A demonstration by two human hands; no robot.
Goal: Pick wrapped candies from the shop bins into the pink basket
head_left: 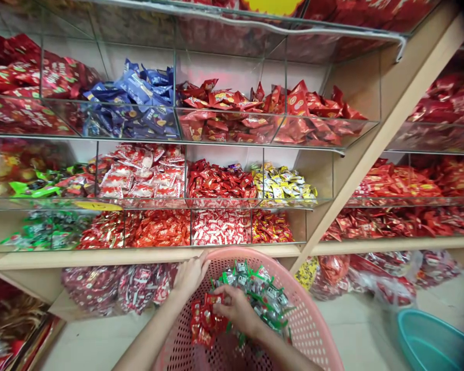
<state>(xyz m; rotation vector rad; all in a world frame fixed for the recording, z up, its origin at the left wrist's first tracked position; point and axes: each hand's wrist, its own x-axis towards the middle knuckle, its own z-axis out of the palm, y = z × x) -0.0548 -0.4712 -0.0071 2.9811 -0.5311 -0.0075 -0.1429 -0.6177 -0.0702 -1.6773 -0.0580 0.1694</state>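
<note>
A pink perforated plastic basket [313,314] tilts against the front edge of the lowest shelf. My left hand [191,274] is closed on the basket's upper left rim. Inside the basket, my right hand [234,308] has its fingers bent together on red wrapped candies [204,318]; some fingertips are hidden among them. Green-and-clear wrapped candies [268,293] lie heaped beside and beyond that hand, toward the basket's right side.
Glass-fronted shelf bins hold blue packets [139,98], red packets [232,111], yellow candies [284,183] and green candies [48,229]. Bulging bags [96,288] sit under the bottom shelf. A teal tub [429,330] stands on the floor at right; an open box [15,330] is at lower left.
</note>
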